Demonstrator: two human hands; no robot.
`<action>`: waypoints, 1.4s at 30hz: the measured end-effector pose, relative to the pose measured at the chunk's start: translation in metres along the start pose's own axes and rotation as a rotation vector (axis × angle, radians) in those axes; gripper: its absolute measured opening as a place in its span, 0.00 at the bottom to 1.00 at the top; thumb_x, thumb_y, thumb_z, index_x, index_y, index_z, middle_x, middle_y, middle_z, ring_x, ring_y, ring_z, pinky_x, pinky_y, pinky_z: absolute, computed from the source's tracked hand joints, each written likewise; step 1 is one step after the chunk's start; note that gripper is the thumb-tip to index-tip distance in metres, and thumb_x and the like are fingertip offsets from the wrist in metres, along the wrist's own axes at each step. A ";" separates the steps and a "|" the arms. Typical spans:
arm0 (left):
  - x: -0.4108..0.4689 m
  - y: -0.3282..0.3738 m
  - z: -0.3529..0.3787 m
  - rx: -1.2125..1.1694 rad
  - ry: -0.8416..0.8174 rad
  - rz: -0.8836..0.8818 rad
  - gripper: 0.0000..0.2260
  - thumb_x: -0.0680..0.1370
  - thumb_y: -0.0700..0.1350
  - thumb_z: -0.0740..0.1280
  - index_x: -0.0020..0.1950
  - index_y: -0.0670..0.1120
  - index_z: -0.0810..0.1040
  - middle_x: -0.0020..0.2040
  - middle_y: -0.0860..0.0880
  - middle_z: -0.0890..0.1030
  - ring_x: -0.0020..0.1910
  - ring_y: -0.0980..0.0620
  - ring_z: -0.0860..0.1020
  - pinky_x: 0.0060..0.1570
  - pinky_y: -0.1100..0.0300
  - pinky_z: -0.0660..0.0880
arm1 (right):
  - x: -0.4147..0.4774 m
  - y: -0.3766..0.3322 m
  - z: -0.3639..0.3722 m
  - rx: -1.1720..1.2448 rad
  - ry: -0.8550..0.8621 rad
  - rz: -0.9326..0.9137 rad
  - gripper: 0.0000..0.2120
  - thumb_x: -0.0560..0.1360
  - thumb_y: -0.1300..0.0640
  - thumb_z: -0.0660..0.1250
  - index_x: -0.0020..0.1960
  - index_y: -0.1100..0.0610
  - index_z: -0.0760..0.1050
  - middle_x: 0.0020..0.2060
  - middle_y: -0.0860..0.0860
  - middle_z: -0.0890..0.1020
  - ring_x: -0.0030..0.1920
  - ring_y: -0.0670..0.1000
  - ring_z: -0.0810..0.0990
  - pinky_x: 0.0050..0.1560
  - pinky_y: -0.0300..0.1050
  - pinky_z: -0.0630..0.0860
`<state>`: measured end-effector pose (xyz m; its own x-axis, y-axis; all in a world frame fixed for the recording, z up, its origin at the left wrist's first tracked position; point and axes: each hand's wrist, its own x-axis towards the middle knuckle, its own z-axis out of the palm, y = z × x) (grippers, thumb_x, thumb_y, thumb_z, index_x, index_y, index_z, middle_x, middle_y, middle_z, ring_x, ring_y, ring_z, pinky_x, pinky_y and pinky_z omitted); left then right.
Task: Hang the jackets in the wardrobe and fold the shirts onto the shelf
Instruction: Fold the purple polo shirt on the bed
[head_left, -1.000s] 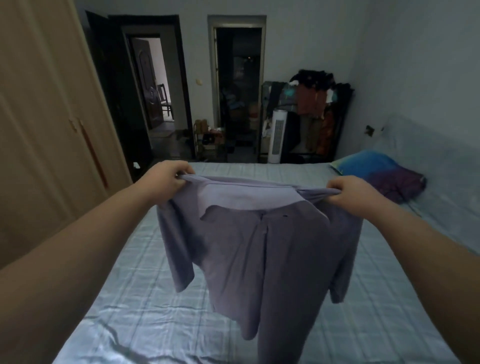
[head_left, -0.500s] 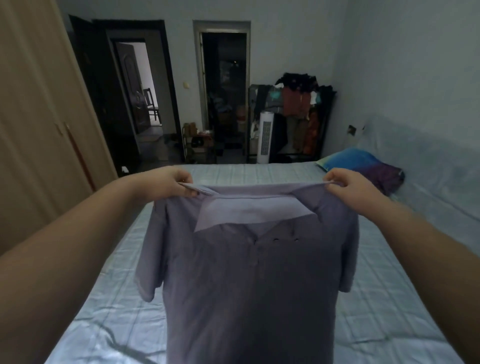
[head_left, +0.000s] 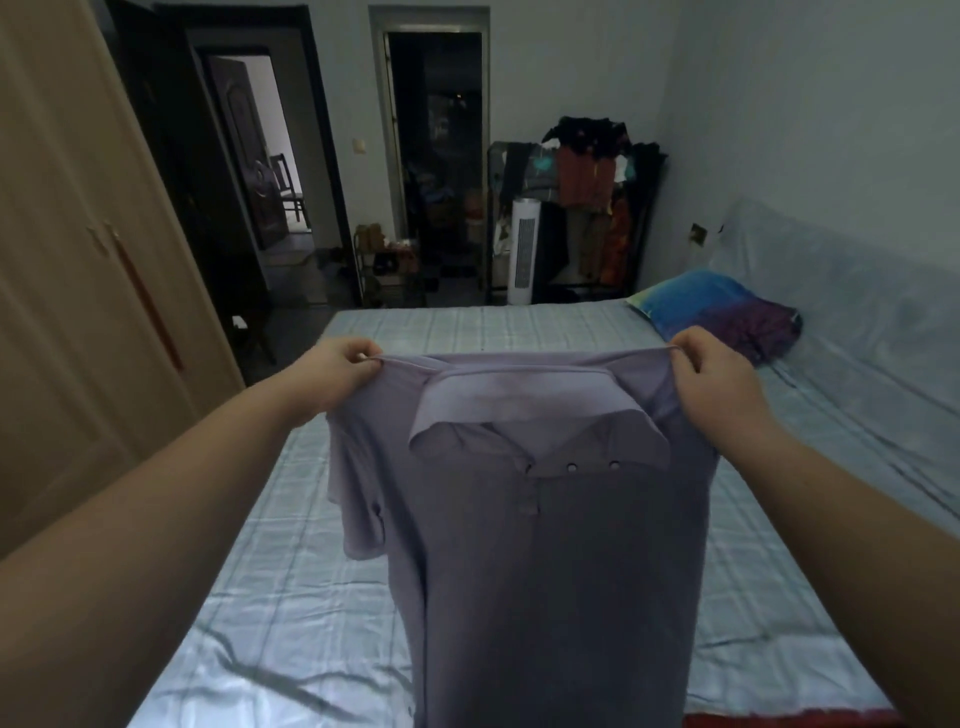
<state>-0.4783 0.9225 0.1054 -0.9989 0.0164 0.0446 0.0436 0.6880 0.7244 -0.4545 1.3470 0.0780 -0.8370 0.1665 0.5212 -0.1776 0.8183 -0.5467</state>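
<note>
Soft lilac short-sleeved polo shirt (head_left: 545, 561) held up over the bed; left hand (head_left: 337, 376) pinches one shoulder seam, right hand (head_left: 714, 382) the other, fingers curled tight on cloth; shirt hangs straight down between and below both hands, long axis vertical, collar towards me; hem runs out of view, possibly brushing the pale blue checked sheet (head_left: 291, 571); neither hand nearer.

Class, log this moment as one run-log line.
stage: shirt held up | left hand: pinches one shoulder | right hand: pinches other shoulder | beneath: bed
</note>
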 end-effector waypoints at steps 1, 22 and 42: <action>0.003 -0.001 0.006 -0.014 0.052 0.014 0.06 0.81 0.44 0.64 0.50 0.47 0.81 0.47 0.47 0.82 0.50 0.45 0.80 0.47 0.54 0.76 | -0.001 -0.001 -0.002 -0.121 0.030 -0.069 0.06 0.80 0.55 0.60 0.45 0.51 0.72 0.40 0.51 0.78 0.42 0.55 0.74 0.41 0.49 0.68; 0.219 -0.063 0.218 -0.025 0.090 -0.118 0.05 0.76 0.36 0.66 0.45 0.45 0.78 0.41 0.47 0.78 0.42 0.50 0.75 0.38 0.60 0.69 | 0.136 0.225 0.188 -0.148 -0.242 0.239 0.11 0.79 0.58 0.58 0.50 0.61 0.77 0.50 0.67 0.80 0.50 0.66 0.78 0.48 0.55 0.72; 0.464 -0.331 0.532 0.152 -0.102 -0.425 0.03 0.77 0.41 0.63 0.46 0.48 0.75 0.41 0.48 0.77 0.45 0.44 0.76 0.43 0.56 0.72 | 0.169 0.518 0.578 -0.307 -0.556 0.208 0.15 0.78 0.53 0.53 0.47 0.60 0.75 0.45 0.65 0.80 0.46 0.66 0.77 0.45 0.55 0.72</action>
<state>-0.9663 1.0885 -0.4802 -0.9245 -0.2240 -0.3083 -0.3660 0.7474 0.5545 -0.9866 1.4807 -0.4961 -0.9946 0.0972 -0.0355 0.1034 0.9330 -0.3447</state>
